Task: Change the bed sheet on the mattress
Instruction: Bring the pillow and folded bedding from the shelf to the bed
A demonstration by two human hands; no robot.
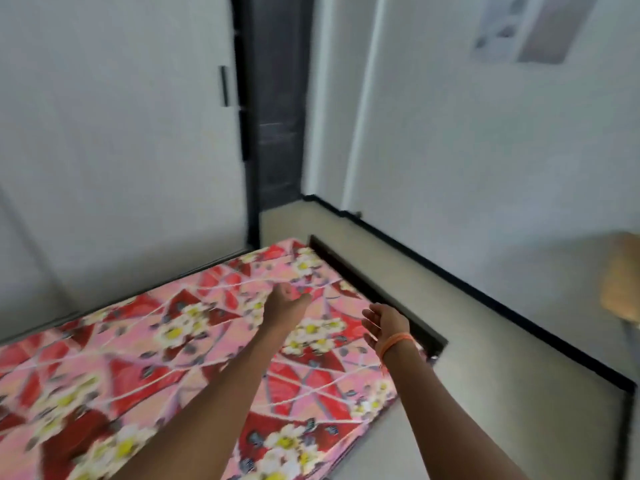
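A mattress lies on the floor, covered by a red and pink bed sheet (145,368) printed with white and yellow flowers. Both my arms reach forward over its far right corner. My left hand (287,303) hovers above the sheet with the palm turned up and fingers loosely bent, holding nothing. My right hand (384,323) is spread with relaxed fingers just over the sheet's right edge, an orange band on its wrist. The picture is blurred by motion.
A dark bed frame edge (377,292) runs along the mattress's right side. Beige floor (485,393) lies to the right, bounded by a black skirting. White wardrobe doors (114,150) stand behind the mattress, and a tan object (621,278) sits at the far right.
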